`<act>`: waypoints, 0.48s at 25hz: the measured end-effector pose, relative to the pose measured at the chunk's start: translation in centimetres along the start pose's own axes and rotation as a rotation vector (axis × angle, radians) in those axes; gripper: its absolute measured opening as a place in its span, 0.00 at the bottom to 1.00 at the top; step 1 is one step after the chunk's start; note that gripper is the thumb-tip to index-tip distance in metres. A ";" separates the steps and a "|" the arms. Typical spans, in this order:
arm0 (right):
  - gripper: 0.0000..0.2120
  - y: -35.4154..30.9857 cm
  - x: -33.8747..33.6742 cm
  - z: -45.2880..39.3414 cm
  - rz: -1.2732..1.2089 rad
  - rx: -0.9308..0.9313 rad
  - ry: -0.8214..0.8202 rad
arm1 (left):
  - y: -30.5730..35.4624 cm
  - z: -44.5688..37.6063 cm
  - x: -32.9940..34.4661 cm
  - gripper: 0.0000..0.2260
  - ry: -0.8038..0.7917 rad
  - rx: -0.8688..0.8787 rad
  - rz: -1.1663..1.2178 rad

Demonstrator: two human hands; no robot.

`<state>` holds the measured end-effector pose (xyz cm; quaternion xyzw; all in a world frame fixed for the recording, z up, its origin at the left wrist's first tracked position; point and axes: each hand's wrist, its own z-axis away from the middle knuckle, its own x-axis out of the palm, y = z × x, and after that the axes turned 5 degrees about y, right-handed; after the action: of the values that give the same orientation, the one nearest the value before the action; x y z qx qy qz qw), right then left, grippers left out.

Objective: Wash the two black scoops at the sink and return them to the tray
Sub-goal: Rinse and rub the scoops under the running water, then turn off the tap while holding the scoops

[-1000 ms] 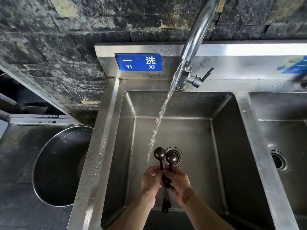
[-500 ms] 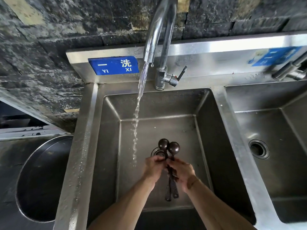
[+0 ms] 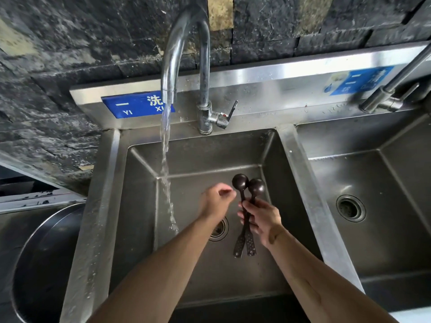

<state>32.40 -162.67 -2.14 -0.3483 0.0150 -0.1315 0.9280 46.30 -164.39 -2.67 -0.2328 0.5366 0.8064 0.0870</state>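
both forearms reach forward and down from the bottom edge. the right hand (image 3: 261, 220) has its fingers curled in a grip, thumb on top. the left hand (image 3: 217, 201) hangs free just beside it, fingers seemingly loosely curled, holding nothing.

We see two black scoops (image 3: 247, 207) side by side over the steel sink (image 3: 200, 155), round bowls pointing away toward the back wall, flat perforated handle ends toward us. They touch along their stems, gripped together at mid-handle, well to the right of the water stream.
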 end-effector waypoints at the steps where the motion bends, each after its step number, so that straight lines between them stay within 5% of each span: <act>1: 0.05 -1.0 -0.2 -0.2 -0.016 -0.019 0.003 | 1.4 -1.2 -0.1 0.07 0.067 0.046 -0.078; 12: 0.08 -8.4 -1.4 -2.2 -0.048 -0.147 -0.002 | 14.3 -12.2 0.7 0.15 0.473 0.187 -0.338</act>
<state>28.84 -169.82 1.61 -0.4160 0.0153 -0.1517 0.8965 43.57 -181.37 4.97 -0.4911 0.5675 0.6510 0.1137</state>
